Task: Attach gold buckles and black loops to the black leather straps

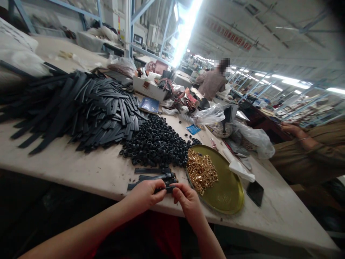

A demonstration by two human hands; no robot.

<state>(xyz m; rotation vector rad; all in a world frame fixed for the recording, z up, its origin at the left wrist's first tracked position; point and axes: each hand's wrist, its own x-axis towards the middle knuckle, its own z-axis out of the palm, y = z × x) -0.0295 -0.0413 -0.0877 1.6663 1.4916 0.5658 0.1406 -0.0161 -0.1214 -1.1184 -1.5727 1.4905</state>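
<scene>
- Black strap piece (pixel 164 187) pinched at the near table edge between both hands, its far end lost behind the fingers.
- Table (pixel 81 163), pale and long, cut off at the lower right corner.
- Heap of black straps (pixel 81 108) across the left, its left end blurred and dark.
- Pile of black loops (pixel 156 144) beside the heap, touching the tray.
- Round brass tray (pixel 226 190) with gold buckles (pixel 201 171) piled on its left side.
- Left hand (pixel 145 196), grip clamped on the strap piece.
- Right hand (pixel 187 199), thumb and fingers closed on the same piece.
- Few finished straps (pixel 153 176) just beyond the hands.
- Dark phone (pixel 255 193) right of the tray.
- Another person's sleeve (pixel 312 154) at far right, mostly out of frame.
</scene>
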